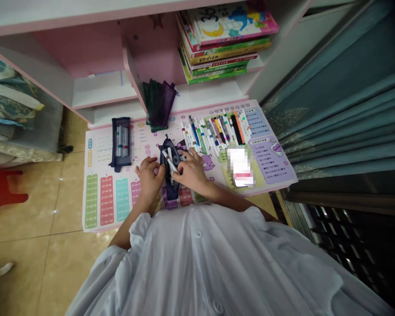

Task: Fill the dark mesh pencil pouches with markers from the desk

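In front of me a dark blue mesh pencil pouch (173,189) lies unzipped on the desk, with white markers in its opening. My left hand (149,179) has its thumb and finger closed on the pouch's left edge. My right hand (195,174) pinches a white marker (172,163) that lies slanted over the opening. Beyond the right hand, several loose markers and pens (213,131) are spread in a row. To the left lies a second dark blue mesh pouch (127,142), with several markers showing through it.
Green and purple mesh pouches (163,105) lean by the shelf divider. A stack of books (224,48) sits on the pink-and-white shelf (128,66). A phone-like, blurred white thing (239,166) lies at the right on the printed desk mat (276,169). Blue curtains (329,105) hang at the right.
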The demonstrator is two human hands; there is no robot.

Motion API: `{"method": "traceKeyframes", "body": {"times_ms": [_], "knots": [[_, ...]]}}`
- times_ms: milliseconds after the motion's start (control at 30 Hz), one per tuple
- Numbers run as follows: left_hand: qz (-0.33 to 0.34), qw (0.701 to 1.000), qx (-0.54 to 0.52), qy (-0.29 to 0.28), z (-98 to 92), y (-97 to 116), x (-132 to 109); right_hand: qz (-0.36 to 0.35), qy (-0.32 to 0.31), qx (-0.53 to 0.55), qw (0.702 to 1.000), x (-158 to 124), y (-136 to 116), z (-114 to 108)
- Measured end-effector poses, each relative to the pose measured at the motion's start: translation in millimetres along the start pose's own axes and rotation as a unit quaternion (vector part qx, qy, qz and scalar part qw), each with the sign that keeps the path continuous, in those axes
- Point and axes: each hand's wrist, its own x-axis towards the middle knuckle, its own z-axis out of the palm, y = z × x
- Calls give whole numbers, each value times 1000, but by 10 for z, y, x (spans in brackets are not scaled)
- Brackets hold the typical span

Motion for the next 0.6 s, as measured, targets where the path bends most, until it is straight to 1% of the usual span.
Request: {"method": "traceKeyframes", "body": {"times_ms": [167,400,500,567,600], "knots": [[1,1000,0,-1,-1,-1,0,3,-24,3,1000,10,20,78],[-1,1000,-1,6,9,0,-2,-11,-11,15,1000,10,65,147],[1,1000,-1,6,15,-11,2,-32,32,39,998,42,150,152],[0,1000,-2,4,13,-18,4,-26,84,48,995,90,261,112],[-2,1000,-2,4,12,-21,5,-12,113,48,992,120,334,76]]}}
